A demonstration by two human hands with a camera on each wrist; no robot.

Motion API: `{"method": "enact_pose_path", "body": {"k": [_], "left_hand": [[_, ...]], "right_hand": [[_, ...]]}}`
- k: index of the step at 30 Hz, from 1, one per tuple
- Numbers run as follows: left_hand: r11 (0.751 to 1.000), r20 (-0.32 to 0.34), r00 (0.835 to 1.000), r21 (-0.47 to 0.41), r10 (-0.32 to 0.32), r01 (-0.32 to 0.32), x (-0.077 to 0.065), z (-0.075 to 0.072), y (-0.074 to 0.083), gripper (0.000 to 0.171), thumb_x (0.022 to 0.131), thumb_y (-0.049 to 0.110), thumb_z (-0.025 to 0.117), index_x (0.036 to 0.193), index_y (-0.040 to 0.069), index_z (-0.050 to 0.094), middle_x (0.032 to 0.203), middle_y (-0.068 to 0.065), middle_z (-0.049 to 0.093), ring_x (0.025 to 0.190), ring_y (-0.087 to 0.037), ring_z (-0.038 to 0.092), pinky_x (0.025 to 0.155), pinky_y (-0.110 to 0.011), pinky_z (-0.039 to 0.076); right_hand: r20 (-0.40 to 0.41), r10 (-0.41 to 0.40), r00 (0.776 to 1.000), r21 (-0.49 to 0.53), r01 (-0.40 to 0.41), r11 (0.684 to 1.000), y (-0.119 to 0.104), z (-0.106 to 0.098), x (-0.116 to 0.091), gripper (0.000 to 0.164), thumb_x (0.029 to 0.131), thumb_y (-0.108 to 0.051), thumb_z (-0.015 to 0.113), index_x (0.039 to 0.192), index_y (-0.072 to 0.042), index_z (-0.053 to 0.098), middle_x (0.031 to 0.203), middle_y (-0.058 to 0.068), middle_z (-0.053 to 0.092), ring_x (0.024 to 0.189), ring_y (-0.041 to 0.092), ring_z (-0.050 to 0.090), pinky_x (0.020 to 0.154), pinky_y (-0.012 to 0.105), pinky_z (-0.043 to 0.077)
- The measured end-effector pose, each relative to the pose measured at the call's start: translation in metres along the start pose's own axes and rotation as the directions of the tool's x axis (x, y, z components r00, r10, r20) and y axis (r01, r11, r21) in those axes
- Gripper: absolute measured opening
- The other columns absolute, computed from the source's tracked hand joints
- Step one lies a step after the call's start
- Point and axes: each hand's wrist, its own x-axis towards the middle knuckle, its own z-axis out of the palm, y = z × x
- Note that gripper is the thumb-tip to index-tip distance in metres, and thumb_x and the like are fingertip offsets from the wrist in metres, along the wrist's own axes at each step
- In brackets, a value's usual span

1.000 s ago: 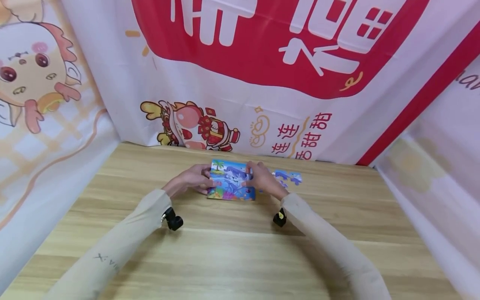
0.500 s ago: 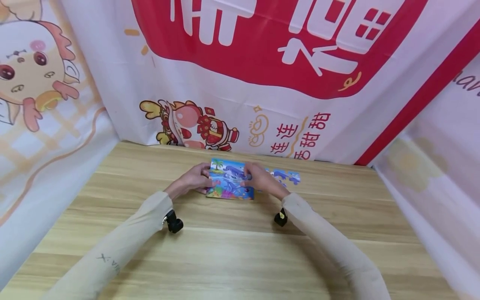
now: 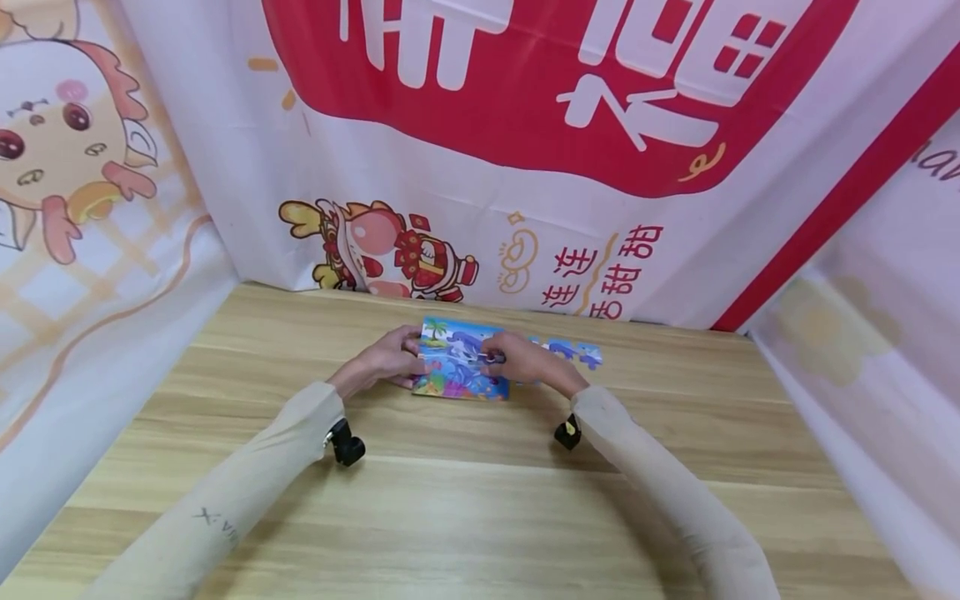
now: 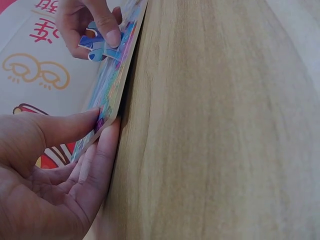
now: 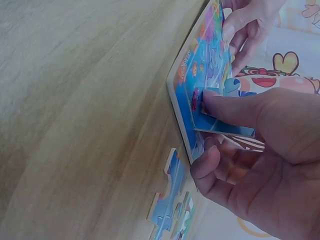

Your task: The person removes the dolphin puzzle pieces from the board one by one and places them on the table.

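Observation:
A jigsaw puzzle board [image 3: 457,385] with a bright dolphin-and-sea picture lies near the back of the table. My left hand [image 3: 390,353] grips its left edge; in the left wrist view the thumb presses on the picture and the fingers lie under the board. Over the board's right part, my right hand [image 3: 525,360] pinches a blue puzzle piece [image 4: 96,54] between thumb and fingers. The right wrist view has this piece tilted, close over the picture, partly covered by the thumb.
Several loose puzzle pieces [image 3: 589,357] lie on the wooden table [image 3: 465,508] to the right of the board, partly behind the right hand. A printed cloth [image 3: 480,200] hangs along the table's back edge, with more cloth at both sides.
My right hand has shifted slightly left and turned, its fingers now drawn together over the board with the puzzle piece. My left hand keeps its grip on the board's left edge.

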Motion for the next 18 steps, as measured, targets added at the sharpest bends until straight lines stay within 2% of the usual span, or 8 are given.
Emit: {"method": "enact_pose_path", "body": {"k": [4, 8, 10, 12, 15, 18], "left_hand": [[1.0, 0.011, 1.0, -0.021, 0.016, -0.016, 0.001, -0.001, -0.001, 0.088, 0.097, 0.008, 0.075, 0.166, 0.006, 0.02, 0.12, -0.012, 0.042, 0.08, -0.017, 0.061, 0.063, -0.025, 0.064], [0.999, 0.019, 1.0, -0.035, 0.023, -0.022, 0.003, -0.001, 0.0, 0.089, 0.096, 0.008, 0.076, 0.166, 0.007, 0.02, 0.118, -0.011, 0.042, 0.079, -0.016, 0.061, 0.063, -0.025, 0.064], [0.999, 0.017, 1.0, -0.037, 0.019, -0.018, 0.003, -0.001, 0.001, 0.089, 0.096, 0.009, 0.076, 0.166, 0.007, 0.021, 0.119, -0.011, 0.043, 0.078, -0.015, 0.061, 0.062, -0.024, 0.064], [0.999, 0.015, 1.0, -0.037, 0.015, -0.015, 0.002, -0.002, 0.0, 0.089, 0.096, 0.008, 0.076, 0.166, 0.007, 0.021, 0.12, -0.012, 0.043, 0.078, -0.015, 0.061, 0.062, -0.024, 0.063], [0.999, 0.016, 1.0, -0.045, 0.014, -0.013, 0.001, -0.002, -0.002, 0.088, 0.096, 0.005, 0.074, 0.166, 0.007, 0.02, 0.121, -0.013, 0.042, 0.078, -0.015, 0.062, 0.061, -0.024, 0.063], [0.998, 0.026, 0.999, -0.056, 0.022, -0.02, 0.001, -0.003, -0.003, 0.088, 0.096, 0.004, 0.074, 0.166, 0.006, 0.02, 0.123, -0.014, 0.042, 0.079, -0.016, 0.063, 0.062, -0.025, 0.064]], "right_hand": [[0.015, 0.017, 1.0, 0.018, -0.018, 1.0, 0.001, -0.002, 0.0, 0.028, 0.105, -0.016, 0.066, 0.08, -0.008, 0.057, 0.074, 0.0, 0.047, 0.069, 0.013, 0.041, 0.064, 0.026, 0.036], [-0.035, 0.05, 0.998, 0.058, -0.048, 0.997, 0.001, -0.006, -0.004, 0.04, 0.104, -0.019, 0.067, 0.07, -0.013, 0.048, 0.07, -0.003, 0.037, 0.065, 0.012, 0.037, 0.062, 0.025, 0.035], [-0.067, 0.057, 0.996, 0.061, -0.053, 0.997, 0.0, -0.007, -0.006, 0.04, 0.104, -0.02, 0.068, 0.07, -0.012, 0.049, 0.07, -0.002, 0.035, 0.065, 0.012, 0.036, 0.06, 0.025, 0.034], [-0.091, 0.069, 0.993, 0.068, -0.063, 0.996, 0.0, -0.007, -0.007, 0.031, 0.104, -0.021, 0.068, 0.077, -0.01, 0.057, 0.072, -0.002, 0.041, 0.065, 0.012, 0.041, 0.059, 0.025, 0.036], [-0.123, 0.104, 0.987, 0.134, -0.088, 0.987, 0.001, -0.006, -0.009, 0.014, 0.102, -0.021, 0.07, 0.104, -0.007, 0.067, 0.078, 0.001, 0.055, 0.065, 0.016, 0.056, 0.058, 0.025, 0.048], [-0.157, 0.171, 0.973, 0.305, -0.117, 0.945, 0.003, -0.006, -0.013, 0.03, 0.099, -0.016, 0.074, 0.126, -0.008, 0.063, 0.078, 0.011, 0.064, 0.065, 0.028, 0.069, 0.058, 0.035, 0.062]]}}
